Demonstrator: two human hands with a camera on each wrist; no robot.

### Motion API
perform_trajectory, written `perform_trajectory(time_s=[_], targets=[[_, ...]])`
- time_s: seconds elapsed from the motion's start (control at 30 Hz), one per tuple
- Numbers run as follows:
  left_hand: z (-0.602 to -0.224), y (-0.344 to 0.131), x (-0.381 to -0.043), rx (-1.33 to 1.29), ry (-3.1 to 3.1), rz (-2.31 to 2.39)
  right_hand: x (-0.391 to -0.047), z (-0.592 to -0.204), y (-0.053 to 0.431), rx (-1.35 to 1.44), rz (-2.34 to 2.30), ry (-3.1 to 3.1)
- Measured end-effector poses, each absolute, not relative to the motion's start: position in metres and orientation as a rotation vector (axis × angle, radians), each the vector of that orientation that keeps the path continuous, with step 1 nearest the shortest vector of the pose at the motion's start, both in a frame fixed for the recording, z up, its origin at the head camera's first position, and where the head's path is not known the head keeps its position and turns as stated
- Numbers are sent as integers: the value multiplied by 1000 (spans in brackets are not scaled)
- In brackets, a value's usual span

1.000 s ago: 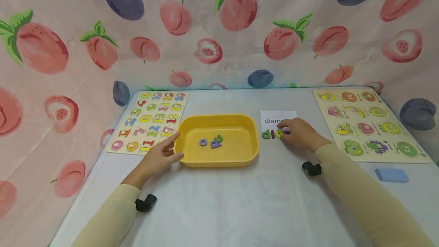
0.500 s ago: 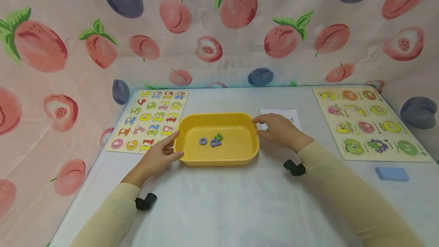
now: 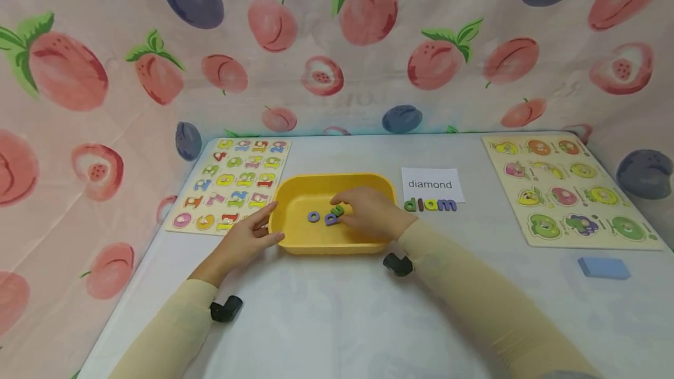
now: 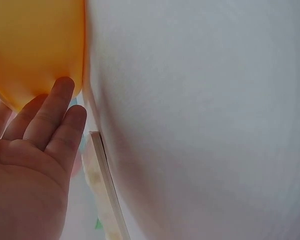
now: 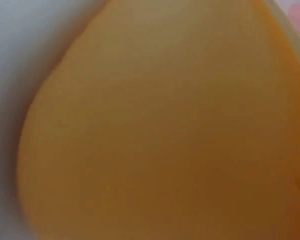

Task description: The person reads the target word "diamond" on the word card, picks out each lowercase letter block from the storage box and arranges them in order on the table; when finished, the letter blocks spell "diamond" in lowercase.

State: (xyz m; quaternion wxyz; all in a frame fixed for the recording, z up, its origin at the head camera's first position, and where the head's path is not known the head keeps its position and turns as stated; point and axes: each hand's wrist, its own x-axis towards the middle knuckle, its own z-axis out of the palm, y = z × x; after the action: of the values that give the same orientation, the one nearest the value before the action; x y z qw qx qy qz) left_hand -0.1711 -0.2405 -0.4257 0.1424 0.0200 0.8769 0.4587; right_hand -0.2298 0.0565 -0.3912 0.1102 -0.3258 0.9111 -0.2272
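A yellow tray [image 3: 316, 247] lies in the middle of the table. My left hand [image 3: 245, 243] rests against its left end, fingers extended along the outer wall; the left wrist view shows these fingertips [image 4: 65, 86] right at the tray. Inside lie a purple ring-shaped letter [image 3: 313, 216], a purple letter [image 3: 330, 219] and a green letter [image 3: 339, 210]. My right hand [image 3: 371, 213] reaches over the right side into the tray, thumb and index finger apart beside the green and purple letters. In the right wrist view the tray [image 5: 155, 125] is blurred and fills most of the picture.
Right of the tray, a white card [image 3: 432, 185] reads "diamond", with letters d, i, a, m [image 3: 430, 205] along its lower edge. A number board [image 3: 226, 186] lies left, a fruit board [image 3: 568, 192] right. A blue block [image 3: 604, 268] sits near the fruit board.
My right hand has moved left from the row of letters below the card, across the tray's right rim and into the tray. The purple m now shows in full. My left hand has stayed at the tray.
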Motion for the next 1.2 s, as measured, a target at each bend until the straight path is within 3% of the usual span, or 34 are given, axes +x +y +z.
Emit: perform_trajectory(time_s=[0.43, 1.2], targets=[[-425, -239, -171, 76, 2530, 1325, -235, -405, 11, -1003, -584, 2615], [-425, -240, -170, 51, 2521, 1331, -236, -420, 4, -1074, -471, 2662]])
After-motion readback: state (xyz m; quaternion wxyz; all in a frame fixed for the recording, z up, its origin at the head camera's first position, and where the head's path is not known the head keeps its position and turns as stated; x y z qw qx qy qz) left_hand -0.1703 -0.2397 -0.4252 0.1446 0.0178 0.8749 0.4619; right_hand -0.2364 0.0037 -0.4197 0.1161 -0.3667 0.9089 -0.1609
